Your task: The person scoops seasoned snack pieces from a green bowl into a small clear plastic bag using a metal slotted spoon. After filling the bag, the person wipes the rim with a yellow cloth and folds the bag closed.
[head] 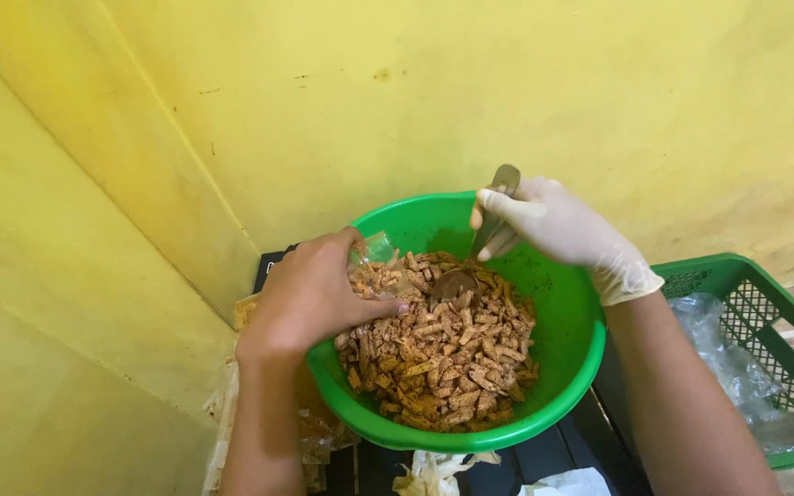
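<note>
Your left hand (310,298) is bare and sits over the near left rim of the green bowl (562,354). Its grip is closed around a small clear bag (377,262), which you hold tilted with its mouth facing the middle of the bowl. The bag already contains some of the snack pieces (448,358). Your thumb lies across the top of the heap, touching it.

Your right hand (558,225) wears a thin white glove. Its grip is closed on the handle of a metal spoon (475,253), pinched between the fingers near the top end. The spoon slants down and to the left. Its scoop end rests on the pieces just beside the mouth of the bag.

The pieces are short, brown, seasoned sticks. They fill the bowl in a mound, piled higher on the left and front, with bare green wall showing on the right side.

The bowl stands on a dark desk (590,427) set in the corner of a yellow wall (415,92). A green crate (765,321) stands just right of the bowl, beyond your right forearm, with crumpled clear plastic (723,354) inside it. More crumpled bags (434,473) lie in front of the bowl and under its left edge.
</note>
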